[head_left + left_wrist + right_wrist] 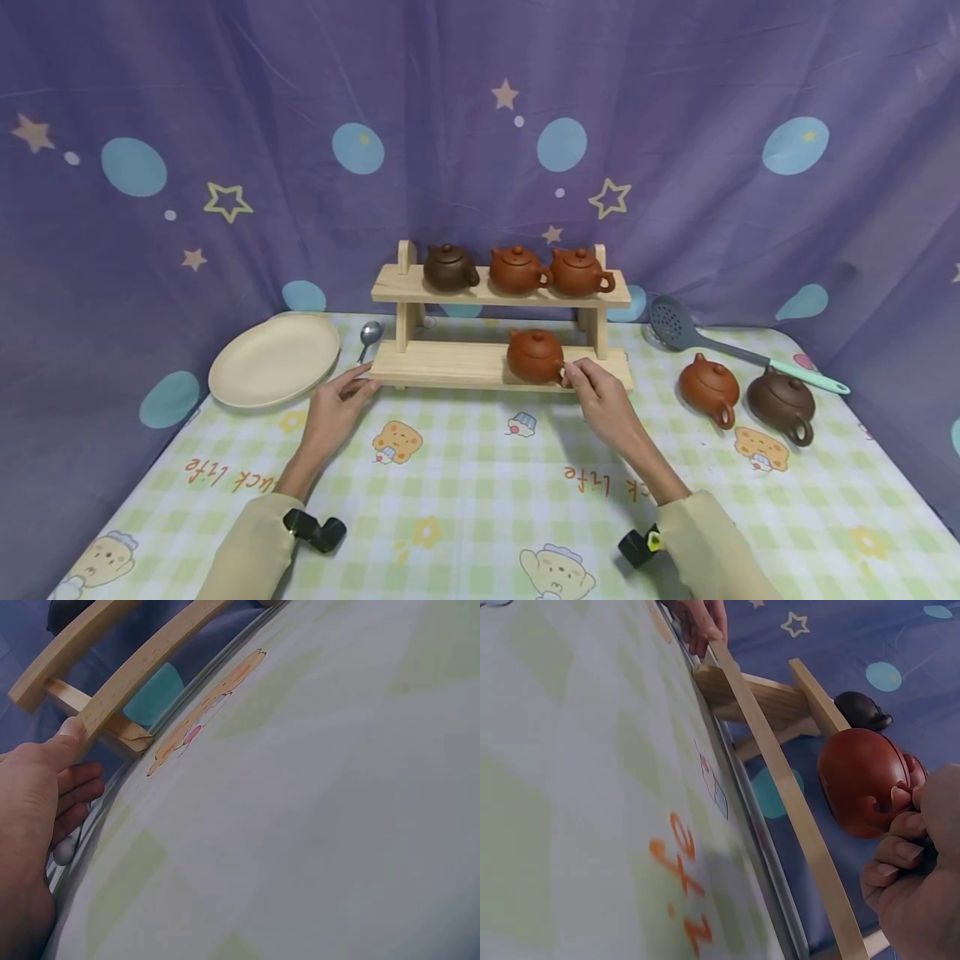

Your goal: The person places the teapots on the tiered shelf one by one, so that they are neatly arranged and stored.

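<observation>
My right hand [606, 408] pinches the handle of a reddish-brown clay teapot [535, 357] at the right part of the shelf's lower board. In the right wrist view a strip of curtain shows between this teapot [862, 780] and the board [780, 772]. The left hand [333, 412] holds the left end of the two-tier wooden shelf [442, 364]; its thumb is on the board's end in the left wrist view. On the upper board stand a dark brown teapot [448, 268] and two reddish ones, a middle teapot [516, 271] and a right teapot [577, 272].
At the right of the checked tablecloth sit another reddish teapot [707, 387] and a dark teapot [780, 402], with a grey skimmer [672, 323] with a mint handle behind them. A cream plate [276, 362] and a small metal spoon [371, 333] lie left of the shelf.
</observation>
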### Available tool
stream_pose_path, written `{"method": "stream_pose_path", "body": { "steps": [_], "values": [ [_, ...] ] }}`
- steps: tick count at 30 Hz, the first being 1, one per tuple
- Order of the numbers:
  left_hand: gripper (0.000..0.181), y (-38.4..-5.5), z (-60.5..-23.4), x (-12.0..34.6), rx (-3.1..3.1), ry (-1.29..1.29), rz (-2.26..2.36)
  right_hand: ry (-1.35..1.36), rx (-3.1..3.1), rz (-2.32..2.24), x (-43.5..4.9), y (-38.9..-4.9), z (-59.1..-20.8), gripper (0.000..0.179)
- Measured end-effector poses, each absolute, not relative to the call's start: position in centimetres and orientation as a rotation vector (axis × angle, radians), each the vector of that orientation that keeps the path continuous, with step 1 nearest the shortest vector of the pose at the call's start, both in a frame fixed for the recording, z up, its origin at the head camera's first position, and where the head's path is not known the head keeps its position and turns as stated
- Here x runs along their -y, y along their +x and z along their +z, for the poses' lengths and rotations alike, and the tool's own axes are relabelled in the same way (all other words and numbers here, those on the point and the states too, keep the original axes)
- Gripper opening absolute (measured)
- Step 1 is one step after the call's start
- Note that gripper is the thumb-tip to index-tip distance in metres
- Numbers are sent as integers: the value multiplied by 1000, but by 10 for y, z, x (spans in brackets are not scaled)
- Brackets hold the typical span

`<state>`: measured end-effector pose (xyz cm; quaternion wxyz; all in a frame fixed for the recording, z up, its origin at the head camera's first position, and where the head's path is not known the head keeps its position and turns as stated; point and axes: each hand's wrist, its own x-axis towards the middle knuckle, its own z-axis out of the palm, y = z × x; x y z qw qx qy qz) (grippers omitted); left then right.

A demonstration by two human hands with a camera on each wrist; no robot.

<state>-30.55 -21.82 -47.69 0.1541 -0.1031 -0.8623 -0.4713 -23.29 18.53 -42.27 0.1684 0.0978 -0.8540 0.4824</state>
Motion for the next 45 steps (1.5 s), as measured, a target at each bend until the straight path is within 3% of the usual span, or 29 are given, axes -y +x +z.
{"method": "stream_pose_path", "body": {
  "steps": [28,45],
  "values": [
    [49,-305,-476,218,2484,-288,-1360,491,2409,1501,-102,-272,-423,30],
    [51,-306,-477,219,2491,-290,-1350,529,2412,1504,-77,-281,-423,31]
  ]
}}
